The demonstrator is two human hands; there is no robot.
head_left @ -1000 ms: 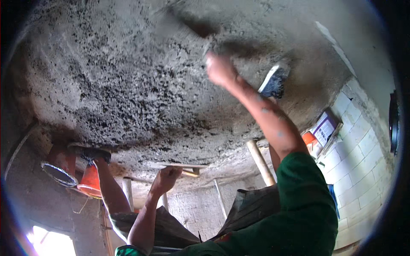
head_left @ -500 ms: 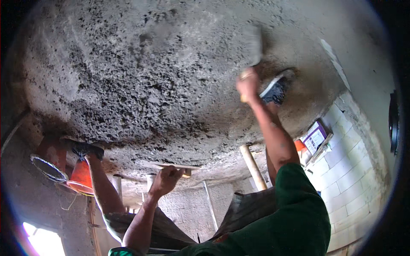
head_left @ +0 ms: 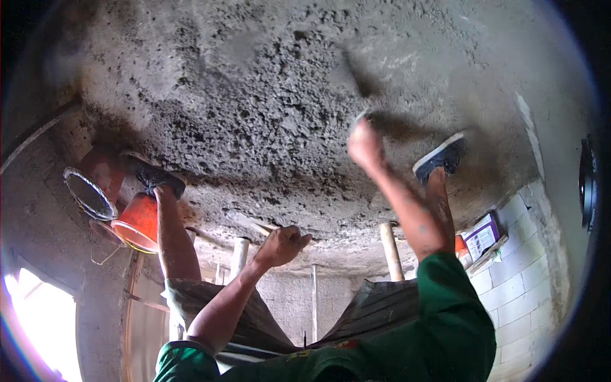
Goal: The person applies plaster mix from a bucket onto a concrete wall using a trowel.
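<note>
Rough, lumpy grey mortar (head_left: 254,121) covers the broad surface ahead of me. My right hand (head_left: 366,145) is closed round a trowel (head_left: 362,116) held against that surface right of centre; its blade is smeared by motion and hard to make out. Lower down and nearer my body, my left hand (head_left: 280,246) grips a flat plastering float (head_left: 249,221), seen nearly edge-on, with its handle mostly hidden by the fingers. Smoother grey mortar lies to the right of the trowel.
Beside my left dark shoe (head_left: 153,175) are an orange bucket (head_left: 139,219) and a dirtier reddish bucket (head_left: 105,172). My other shoe (head_left: 442,156) is at right. Round poles (head_left: 391,251) show below the mortar's edge. A purple-and-white package (head_left: 481,237) lies by the pale block wall (head_left: 519,274).
My right hand with the trowel has shifted slightly left and down. My left hand has moved right and up with the float, which is tilted differently. The whole view has shifted too.
</note>
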